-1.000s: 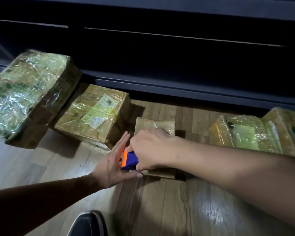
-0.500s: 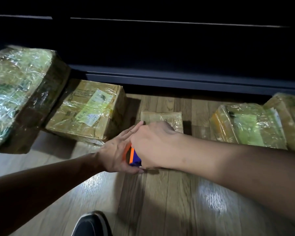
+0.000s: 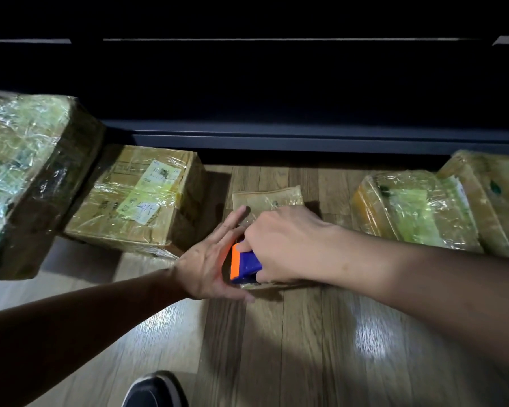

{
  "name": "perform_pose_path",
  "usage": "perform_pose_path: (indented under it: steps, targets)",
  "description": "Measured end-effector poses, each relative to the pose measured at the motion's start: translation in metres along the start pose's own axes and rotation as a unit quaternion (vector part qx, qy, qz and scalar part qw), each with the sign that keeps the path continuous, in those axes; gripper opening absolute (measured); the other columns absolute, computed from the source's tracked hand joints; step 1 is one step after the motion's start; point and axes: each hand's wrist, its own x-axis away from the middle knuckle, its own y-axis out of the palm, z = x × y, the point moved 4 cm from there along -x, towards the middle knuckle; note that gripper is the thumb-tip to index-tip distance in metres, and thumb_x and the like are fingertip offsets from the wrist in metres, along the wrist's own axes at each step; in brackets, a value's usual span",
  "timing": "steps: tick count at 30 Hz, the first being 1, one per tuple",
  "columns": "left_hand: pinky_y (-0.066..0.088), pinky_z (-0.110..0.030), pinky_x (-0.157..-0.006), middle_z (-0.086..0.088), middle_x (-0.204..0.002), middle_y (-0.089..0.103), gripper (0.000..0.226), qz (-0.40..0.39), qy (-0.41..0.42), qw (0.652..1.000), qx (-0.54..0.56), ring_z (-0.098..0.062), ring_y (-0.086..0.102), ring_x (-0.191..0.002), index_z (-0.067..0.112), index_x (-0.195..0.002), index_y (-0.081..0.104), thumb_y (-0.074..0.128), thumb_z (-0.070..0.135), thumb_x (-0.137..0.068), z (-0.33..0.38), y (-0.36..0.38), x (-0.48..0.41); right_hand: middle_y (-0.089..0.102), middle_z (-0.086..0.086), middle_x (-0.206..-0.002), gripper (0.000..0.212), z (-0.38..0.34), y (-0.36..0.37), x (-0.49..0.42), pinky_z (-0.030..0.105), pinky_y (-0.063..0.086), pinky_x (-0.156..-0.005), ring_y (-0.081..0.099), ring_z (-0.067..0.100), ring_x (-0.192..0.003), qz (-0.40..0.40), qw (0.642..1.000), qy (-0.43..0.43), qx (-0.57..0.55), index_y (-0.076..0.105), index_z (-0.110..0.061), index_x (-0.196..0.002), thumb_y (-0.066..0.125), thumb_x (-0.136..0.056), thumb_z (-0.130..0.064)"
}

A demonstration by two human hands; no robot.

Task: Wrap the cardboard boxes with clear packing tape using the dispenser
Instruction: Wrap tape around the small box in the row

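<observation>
A small flat cardboard box point(image 3: 266, 199), glossy with clear tape, lies on the wooden floor in the middle. My right hand point(image 3: 282, 245) covers its near half and grips a blue and orange tape dispenser point(image 3: 244, 264) pressed against the box's near left corner. My left hand point(image 3: 210, 259) is open, its fingers straight, with the palm flat against the box's left side next to the dispenser. The tape roll itself is hidden under my right hand.
A taped box with a white label point(image 3: 141, 201) sits left of centre, a larger film-covered box point(image 3: 24, 171) at far left. Two wrapped boxes point(image 3: 415, 210) point(image 3: 494, 195) lie at right. Dark furniture point(image 3: 276, 133) runs along the back. A dark shoe point(image 3: 155, 390) shows at the bottom.
My right hand and the dispenser stayed at the small box's near left corner, shifting slightly. My left hand keeps pressing on the box's side. The view drifted a little to the right.
</observation>
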Motion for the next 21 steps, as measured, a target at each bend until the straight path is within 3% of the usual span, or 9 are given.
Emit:
perform_pose_path:
  steps: [2, 4, 6, 10, 12, 14, 16, 19, 21]
  targets:
    - [0.028, -0.032, -0.126, -0.007, -0.174, 0.001, 0.134, 0.000, 0.014, 1.000, 0.000, -0.017, 0.013, -0.161, 0.011, -0.163, 0.015, 0.091, 0.063, -0.066, -0.001, -0.002, -0.007, 0.034, -0.004, -0.073, 0.034, 0.003, 0.001, -0.001, 0.032, 0.039, -0.061, 0.045, 0.023, -0.075, 0.001, 1.000, 0.010, -0.013, 0.065, -0.024, -0.119, 0.066, -0.091, -0.043]
    - [0.024, -0.035, -0.127, -0.008, -0.169, 0.018, 0.129, -0.001, 0.044, 0.999, -0.016, -0.011, 0.012, -0.159, 0.002, -0.158, 0.025, 0.096, 0.053, -0.063, -0.003, -0.004, -0.013, 0.029, -0.004, -0.072, 0.035, 0.004, 0.001, -0.003, 0.034, 0.042, -0.065, 0.045, 0.024, -0.077, 0.004, 0.999, 0.023, -0.024, 0.062, -0.021, -0.117, 0.067, -0.091, -0.043]
    - [0.020, -0.029, -0.128, -0.013, -0.159, 0.032, 0.124, -0.005, 0.054, 0.998, -0.034, -0.008, 0.017, -0.156, -0.001, -0.152, 0.032, 0.099, 0.044, -0.058, -0.006, -0.005, -0.016, 0.030, -0.003, -0.072, 0.027, 0.003, 0.001, -0.005, 0.035, 0.044, -0.066, 0.046, 0.024, -0.078, 0.006, 0.999, 0.027, -0.024, 0.058, -0.020, -0.107, 0.067, -0.091, -0.041]
    - [0.015, -0.009, -0.120, -0.022, -0.144, 0.047, 0.116, -0.052, 0.035, 0.997, -0.051, -0.034, 0.046, -0.132, -0.009, -0.141, 0.042, 0.102, 0.031, -0.051, -0.009, 0.000, -0.018, 0.042, -0.002, -0.080, 0.028, 0.007, -0.002, -0.007, 0.035, 0.049, -0.065, 0.049, 0.025, -0.076, -0.001, 1.000, 0.027, -0.008, 0.056, -0.020, -0.099, 0.070, -0.088, -0.041]
    - [0.019, -0.012, -0.121, -0.013, -0.151, 0.038, 0.120, -0.034, 0.060, 0.997, -0.038, -0.035, 0.042, -0.139, 0.001, -0.148, 0.032, 0.100, 0.035, -0.056, -0.009, -0.005, -0.024, 0.051, -0.002, -0.091, 0.036, 0.013, 0.000, -0.007, 0.036, 0.053, -0.068, 0.049, 0.024, -0.077, -0.006, 1.000, 0.024, -0.018, 0.063, -0.021, -0.112, 0.071, -0.087, -0.045]
    - [0.021, -0.032, -0.128, -0.003, -0.165, 0.020, 0.129, -0.028, 0.076, 0.996, -0.024, -0.027, 0.023, -0.157, 0.006, -0.158, 0.016, 0.093, 0.048, -0.064, -0.009, -0.007, -0.026, 0.050, -0.003, -0.087, 0.040, 0.016, 0.004, -0.006, 0.035, 0.050, -0.066, 0.046, 0.020, -0.068, -0.003, 1.000, 0.024, -0.018, 0.064, -0.026, -0.121, 0.069, -0.088, -0.048]
    - [0.018, -0.046, -0.130, -0.015, -0.173, -0.002, 0.139, -0.001, 0.046, 0.998, -0.031, -0.026, 0.006, -0.161, 0.001, -0.163, 0.002, 0.083, 0.066, -0.070, -0.010, 0.000, -0.017, 0.038, -0.005, -0.074, 0.037, 0.016, 0.010, -0.005, 0.034, 0.043, -0.061, 0.039, 0.017, -0.059, 0.012, 1.000, 0.022, -0.015, 0.063, -0.028, -0.122, 0.065, -0.091, -0.048]
    - [0.020, -0.040, -0.129, -0.013, -0.174, -0.005, 0.134, 0.067, -0.094, 0.993, 0.037, -0.019, 0.004, -0.162, 0.003, -0.164, -0.005, 0.067, 0.078, -0.080, 0.004, 0.022, 0.011, 0.033, -0.004, -0.071, 0.037, 0.018, 0.015, -0.004, 0.033, 0.041, -0.061, 0.046, 0.026, -0.067, 0.030, 0.999, 0.026, -0.028, 0.064, -0.028, -0.124, 0.063, -0.092, -0.046]
    - [0.028, -0.036, -0.126, -0.004, -0.175, 0.001, 0.117, 0.081, -0.152, 0.978, 0.117, -0.010, 0.013, -0.160, 0.025, -0.164, -0.016, 0.057, 0.077, -0.089, 0.019, 0.040, 0.027, 0.034, -0.003, -0.071, 0.037, 0.020, 0.016, -0.003, 0.034, 0.043, -0.061, 0.049, 0.029, -0.072, 0.034, 0.999, 0.021, -0.032, 0.063, -0.030, -0.125, 0.061, -0.092, -0.044]
